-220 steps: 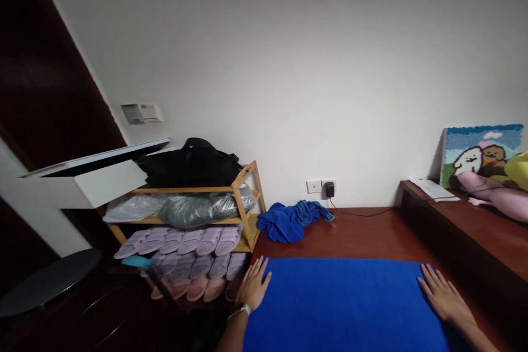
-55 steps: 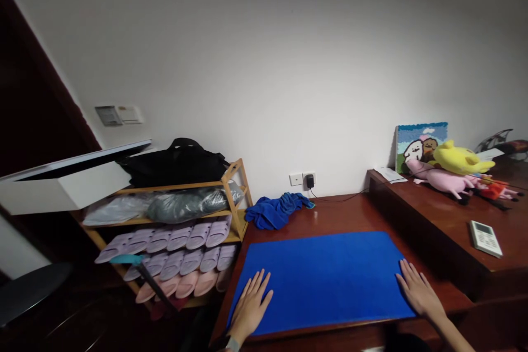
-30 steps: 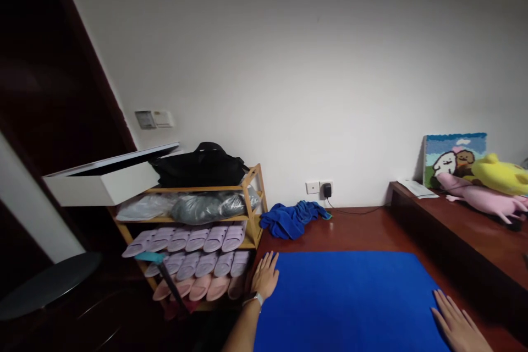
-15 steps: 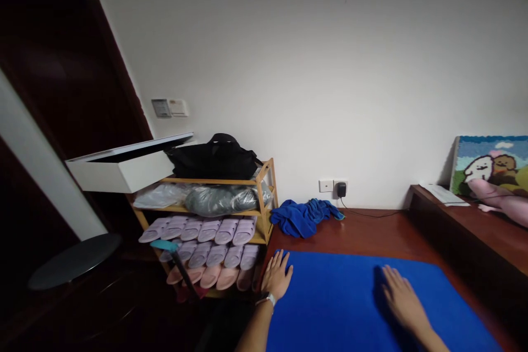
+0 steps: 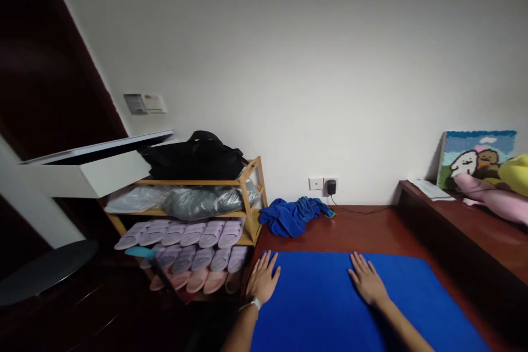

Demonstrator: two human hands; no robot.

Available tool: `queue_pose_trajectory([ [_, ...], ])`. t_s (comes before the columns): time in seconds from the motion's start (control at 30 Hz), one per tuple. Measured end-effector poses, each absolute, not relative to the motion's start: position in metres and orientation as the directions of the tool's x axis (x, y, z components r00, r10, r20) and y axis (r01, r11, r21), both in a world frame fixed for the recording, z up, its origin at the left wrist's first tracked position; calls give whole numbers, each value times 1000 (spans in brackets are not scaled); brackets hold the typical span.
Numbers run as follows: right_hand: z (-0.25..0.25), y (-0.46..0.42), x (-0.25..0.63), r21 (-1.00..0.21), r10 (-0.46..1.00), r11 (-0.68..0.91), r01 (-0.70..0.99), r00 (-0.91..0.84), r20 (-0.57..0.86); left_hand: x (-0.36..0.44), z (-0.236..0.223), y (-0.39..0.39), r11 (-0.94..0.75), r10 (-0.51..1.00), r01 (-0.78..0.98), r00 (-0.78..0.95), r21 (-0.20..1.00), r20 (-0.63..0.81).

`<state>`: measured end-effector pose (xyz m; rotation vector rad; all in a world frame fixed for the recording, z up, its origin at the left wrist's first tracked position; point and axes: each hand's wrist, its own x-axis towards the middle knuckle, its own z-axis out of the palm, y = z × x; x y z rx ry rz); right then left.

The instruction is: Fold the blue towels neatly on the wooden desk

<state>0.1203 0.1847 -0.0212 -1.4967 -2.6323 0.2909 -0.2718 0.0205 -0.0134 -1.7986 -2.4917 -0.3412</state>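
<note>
A blue cloth (image 5: 322,308) lies spread flat on the dark red wooden table (image 5: 371,234). My left hand (image 5: 263,281) rests flat on the cloth's far left corner, fingers spread, a watch on the wrist. My right hand (image 5: 366,281) lies flat, palm down, near the middle of the cloth's far edge, fingers spread. Neither hand holds anything.
A crumpled blue towel (image 5: 292,215) lies by the wall socket with a plugged charger (image 5: 331,187). Left of the table stands a wooden rack (image 5: 251,198) of slippers with a black bag (image 5: 193,159). A raised ledge (image 5: 466,225) on the right carries plush toys and a picture.
My right hand has slid left across the cloth, from the right edge to about its middle. My left hand has stayed at the left corner. The view has shifted slightly.
</note>
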Motion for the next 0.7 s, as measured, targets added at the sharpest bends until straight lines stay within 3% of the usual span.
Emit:
queue_pose_trajectory([
  [0.27, -61, 263, 314, -16, 977, 213, 977, -214, -26, -277, -17, 22, 301, 933, 945, -320, 126, 167],
  [0.53, -75, 264, 327, -80, 977, 211, 974, -207, 48, -280, -20, 24, 315, 930, 944, -328, 102, 165],
  [0.7, -51, 271, 326, -128, 994, 105, 986, -108, -15, -277, -17, 23, 317, 930, 943, -331, 104, 160],
])
